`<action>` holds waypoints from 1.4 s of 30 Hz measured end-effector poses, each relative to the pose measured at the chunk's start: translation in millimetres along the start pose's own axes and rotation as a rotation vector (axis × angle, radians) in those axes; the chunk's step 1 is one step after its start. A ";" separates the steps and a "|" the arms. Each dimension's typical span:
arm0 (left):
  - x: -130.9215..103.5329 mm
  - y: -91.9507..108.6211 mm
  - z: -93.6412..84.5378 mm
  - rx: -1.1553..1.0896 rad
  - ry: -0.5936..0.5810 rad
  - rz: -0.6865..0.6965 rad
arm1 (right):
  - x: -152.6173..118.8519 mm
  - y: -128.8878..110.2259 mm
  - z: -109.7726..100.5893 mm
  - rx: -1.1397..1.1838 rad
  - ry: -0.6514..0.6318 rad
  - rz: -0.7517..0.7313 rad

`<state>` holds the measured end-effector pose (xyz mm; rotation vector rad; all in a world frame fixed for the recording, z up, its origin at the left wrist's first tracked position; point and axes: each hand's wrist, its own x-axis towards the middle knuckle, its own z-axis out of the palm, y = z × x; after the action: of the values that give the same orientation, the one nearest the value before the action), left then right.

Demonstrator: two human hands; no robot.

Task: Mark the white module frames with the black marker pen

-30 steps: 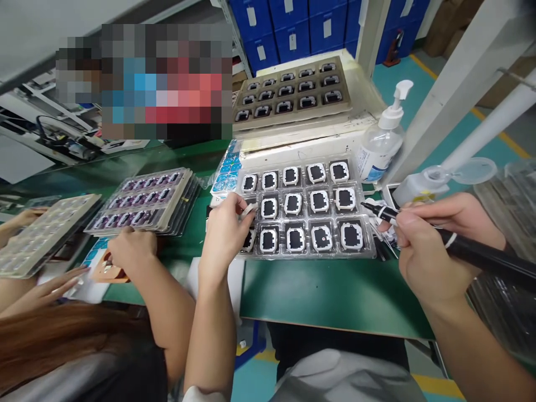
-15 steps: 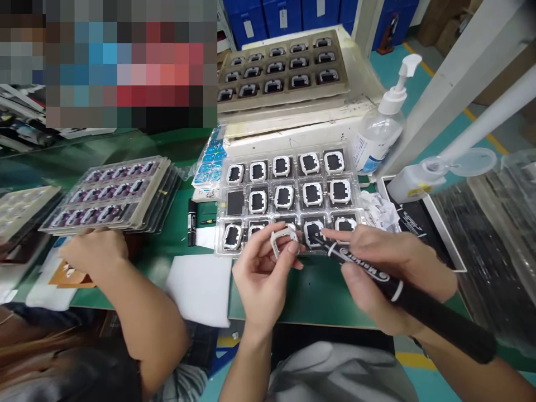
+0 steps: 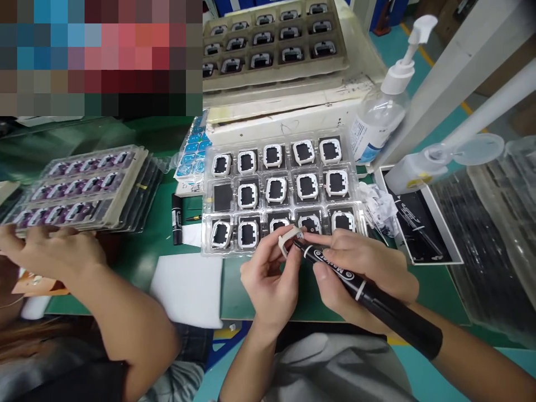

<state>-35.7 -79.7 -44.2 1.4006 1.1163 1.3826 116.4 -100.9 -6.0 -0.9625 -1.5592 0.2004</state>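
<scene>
Between its thumb and fingers, my left hand (image 3: 272,279) holds a small white frame (image 3: 285,239), tilted up over the front edge of the clear tray (image 3: 204,223). A thick black marker (image 3: 364,290) is gripped in my right hand (image 3: 368,268), its tip at the white frame's inner edge; whether it touches is hard to tell. The tray carries rows of white frames (image 3: 248,162) on black pads. One pad (image 3: 223,197) at the left of the middle row has no frame on it.
A second marker (image 3: 176,219) and white foam sheet (image 3: 188,290) lie left. Pump bottle (image 3: 381,123), crumpled tissue (image 3: 379,206) and an open box (image 3: 456,258) stand right. A brown tray (image 3: 276,72) is behind. At left, a co-worker's hand (image 3: 62,251) is near stacked trays (image 3: 138,206).
My right hand has brought the marker tip leftward to the white frame, which is now turned more on edge. The co-worker's hand has moved left, and the view has shifted.
</scene>
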 end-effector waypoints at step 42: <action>-1.4 -3.7 -1.7 0.194 0.005 0.136 | -3.1 3.0 2.4 -0.083 0.014 0.005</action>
<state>-37.5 -80.2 -48.1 1.6388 1.2035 1.4022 115.4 -100.1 -10.8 -1.0308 -1.5621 0.1335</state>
